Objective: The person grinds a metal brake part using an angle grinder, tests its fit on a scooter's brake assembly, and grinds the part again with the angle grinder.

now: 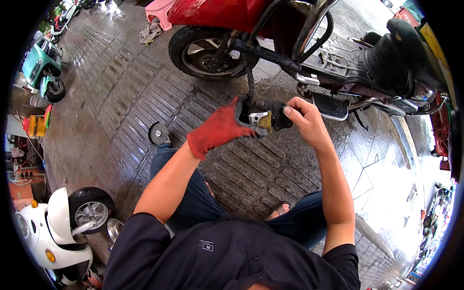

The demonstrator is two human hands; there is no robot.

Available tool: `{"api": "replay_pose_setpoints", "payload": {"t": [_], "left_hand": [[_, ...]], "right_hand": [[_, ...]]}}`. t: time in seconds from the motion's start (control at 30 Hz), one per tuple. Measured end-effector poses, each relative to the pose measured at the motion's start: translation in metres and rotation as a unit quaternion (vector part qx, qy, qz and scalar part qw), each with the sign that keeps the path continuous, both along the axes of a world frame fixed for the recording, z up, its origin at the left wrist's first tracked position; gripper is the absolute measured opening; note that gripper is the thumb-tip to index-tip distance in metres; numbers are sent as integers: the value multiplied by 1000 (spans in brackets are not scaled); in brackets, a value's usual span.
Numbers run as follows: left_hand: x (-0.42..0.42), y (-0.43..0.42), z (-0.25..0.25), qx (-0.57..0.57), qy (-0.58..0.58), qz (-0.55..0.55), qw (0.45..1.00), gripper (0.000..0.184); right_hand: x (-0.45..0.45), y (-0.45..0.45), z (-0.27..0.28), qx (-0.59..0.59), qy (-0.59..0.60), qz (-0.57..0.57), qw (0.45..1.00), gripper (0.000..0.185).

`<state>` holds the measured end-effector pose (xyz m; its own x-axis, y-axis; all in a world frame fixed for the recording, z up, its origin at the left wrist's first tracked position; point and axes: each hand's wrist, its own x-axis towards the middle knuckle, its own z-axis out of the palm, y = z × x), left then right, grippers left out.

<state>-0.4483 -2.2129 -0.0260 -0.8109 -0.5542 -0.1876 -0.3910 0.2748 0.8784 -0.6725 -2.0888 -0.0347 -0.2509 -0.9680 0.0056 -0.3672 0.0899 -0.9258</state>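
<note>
Left hand [220,126]: is curling around a metal part [263,121]
Right hand [306,120]: is pinching the part's dark edge
Scooter [333,63]: is standing beyond both hands

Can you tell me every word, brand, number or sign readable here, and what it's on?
None reads surely.
Black shirt: a boxed logo holds one letter, perhaps "A" or "R"; the tiny lettering is too small.
Metal part in the hands: nothing readable.
</note>
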Motion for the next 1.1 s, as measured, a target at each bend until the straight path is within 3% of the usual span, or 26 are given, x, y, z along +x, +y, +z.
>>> {"api": "replay_pose_setpoints", "payload": {"t": [0.1,0.4,0.6,1.03,1.1], "left_hand": [[0,0,0,-54,-7,-12,998,104],[-2,-1,8,-29,-61,-1,998,107],[-1,-7,-15,-53,-9,-15,998,99],[-2,-2,-4,-19,11,-14,1000,101],[-1,1,-10,-86,-13,18,996,99]], "right_hand": [[-1,0,2,1,3,9,1000,26],[-2,-2,-1,4,-19,11,1000,25],[-3,-3,-1,10,-12,13,1000,26],[-2,-2,3,2,18,13,1000,25],[-3,-3,7,-3,36,12,999,25]]}}
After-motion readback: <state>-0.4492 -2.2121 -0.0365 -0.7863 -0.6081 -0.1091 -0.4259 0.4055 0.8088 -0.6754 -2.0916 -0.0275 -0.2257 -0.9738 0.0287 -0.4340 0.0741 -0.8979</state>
